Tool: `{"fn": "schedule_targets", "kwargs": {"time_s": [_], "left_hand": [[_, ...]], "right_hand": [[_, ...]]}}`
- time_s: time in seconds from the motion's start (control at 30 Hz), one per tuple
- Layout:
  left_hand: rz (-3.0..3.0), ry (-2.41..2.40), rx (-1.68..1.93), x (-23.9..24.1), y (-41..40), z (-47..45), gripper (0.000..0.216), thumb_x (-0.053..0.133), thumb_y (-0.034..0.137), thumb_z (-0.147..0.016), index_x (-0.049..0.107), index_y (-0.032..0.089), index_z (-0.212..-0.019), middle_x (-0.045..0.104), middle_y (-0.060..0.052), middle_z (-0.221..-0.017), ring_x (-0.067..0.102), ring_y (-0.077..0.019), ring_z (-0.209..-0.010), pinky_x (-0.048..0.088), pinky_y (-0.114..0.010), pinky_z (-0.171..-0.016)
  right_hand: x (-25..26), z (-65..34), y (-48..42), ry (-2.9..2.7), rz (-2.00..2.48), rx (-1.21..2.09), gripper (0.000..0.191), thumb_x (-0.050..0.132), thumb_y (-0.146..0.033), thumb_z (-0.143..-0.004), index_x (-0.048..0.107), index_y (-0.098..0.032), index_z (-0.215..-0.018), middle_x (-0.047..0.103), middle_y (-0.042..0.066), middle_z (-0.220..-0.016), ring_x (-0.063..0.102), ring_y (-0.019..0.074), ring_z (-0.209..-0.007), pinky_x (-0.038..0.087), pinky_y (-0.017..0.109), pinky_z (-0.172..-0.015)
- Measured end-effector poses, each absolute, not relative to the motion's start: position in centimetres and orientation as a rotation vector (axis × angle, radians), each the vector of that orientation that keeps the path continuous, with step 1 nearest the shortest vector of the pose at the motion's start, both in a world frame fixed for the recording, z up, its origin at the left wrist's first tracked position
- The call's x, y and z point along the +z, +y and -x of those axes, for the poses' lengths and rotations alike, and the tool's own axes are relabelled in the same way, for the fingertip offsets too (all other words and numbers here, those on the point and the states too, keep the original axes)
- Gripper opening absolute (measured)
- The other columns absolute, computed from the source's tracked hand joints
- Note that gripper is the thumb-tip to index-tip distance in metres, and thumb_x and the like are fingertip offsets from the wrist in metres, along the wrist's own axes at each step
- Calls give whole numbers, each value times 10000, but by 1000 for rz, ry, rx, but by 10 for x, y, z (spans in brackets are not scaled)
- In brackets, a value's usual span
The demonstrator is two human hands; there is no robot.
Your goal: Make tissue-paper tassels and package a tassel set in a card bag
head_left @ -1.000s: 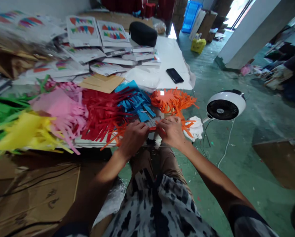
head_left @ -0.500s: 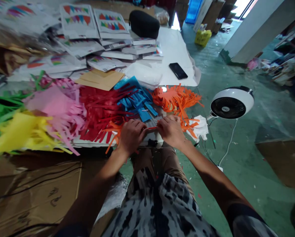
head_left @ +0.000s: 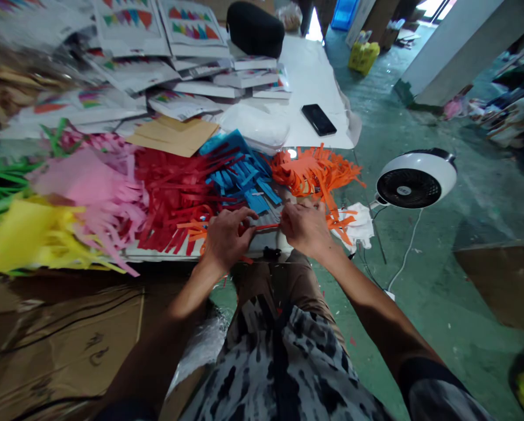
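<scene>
My left hand (head_left: 225,236) and my right hand (head_left: 304,228) meet at the table's near edge, both closed on a thin red-orange paper strip (head_left: 265,227) stretched between them. More orange fringed paper (head_left: 191,229) trails out to the left from under my left hand. Just behind my right hand lies a pile of orange fringed paper (head_left: 313,168). Piles of blue fringed paper (head_left: 239,169), red fringed paper (head_left: 174,187), pink fringed paper (head_left: 90,187) and yellow fringed paper (head_left: 29,234) run leftwards along the table.
Stacks of packaged flag banners (head_left: 191,26), a black pouch (head_left: 255,28) and a black phone (head_left: 318,119) lie further back. A white fan (head_left: 415,178) stands on the green floor at right. Flattened cardboard (head_left: 60,333) lies at lower left.
My left hand's fingers have lifted and spread a little over the strip, and the orange strips beside it have shifted left. The view has tipped slightly downward.
</scene>
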State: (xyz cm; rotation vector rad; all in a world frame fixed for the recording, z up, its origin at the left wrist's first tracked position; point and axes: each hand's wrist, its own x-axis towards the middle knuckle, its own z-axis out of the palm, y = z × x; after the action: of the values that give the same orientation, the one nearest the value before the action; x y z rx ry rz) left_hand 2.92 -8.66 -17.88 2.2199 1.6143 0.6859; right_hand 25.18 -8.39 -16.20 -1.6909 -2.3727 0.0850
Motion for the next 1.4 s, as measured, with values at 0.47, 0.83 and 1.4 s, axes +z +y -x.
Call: {"fn": "schedule_targets", "kwargs": {"time_s": [0.47, 0.83, 1.4], "left_hand": [[-2694, 1335, 654, -179, -123, -32, 283, 643, 328, -955, 761, 269, -1205, 757, -85, -1130, 641, -285, -1088, 446, -471, -979], [-2830, 1342, 981, -208, -162, -28, 163, 657, 220, -979, 783, 207, -1082, 781, -77, -991, 667, -214, -860, 472, -361, -750], [-1215, 1162, 977, -155, -176, -34, 405, 729, 558, -891, 845, 199, -1039, 820, -81, -997, 736, -233, -896, 540, -297, -760]], "right_hand": [[-173, -254, -111, -2500, 1256, 5, 193, 538, -247, -971, 731, -237, -985, 737, 46, -966, 541, 255, -1099, 148, 511, -1149], [-181, -245, -153, -2452, 1081, -9, 148, 603, -308, -1014, 707, -231, -1085, 752, 44, -1057, 590, 250, -1165, 222, 535, -1160], [-157, -256, -155, -2135, 755, -486, 162, 717, -129, -947, 754, -275, -1006, 781, -20, -938, 659, 192, -981, 346, 456, -1072]]}}
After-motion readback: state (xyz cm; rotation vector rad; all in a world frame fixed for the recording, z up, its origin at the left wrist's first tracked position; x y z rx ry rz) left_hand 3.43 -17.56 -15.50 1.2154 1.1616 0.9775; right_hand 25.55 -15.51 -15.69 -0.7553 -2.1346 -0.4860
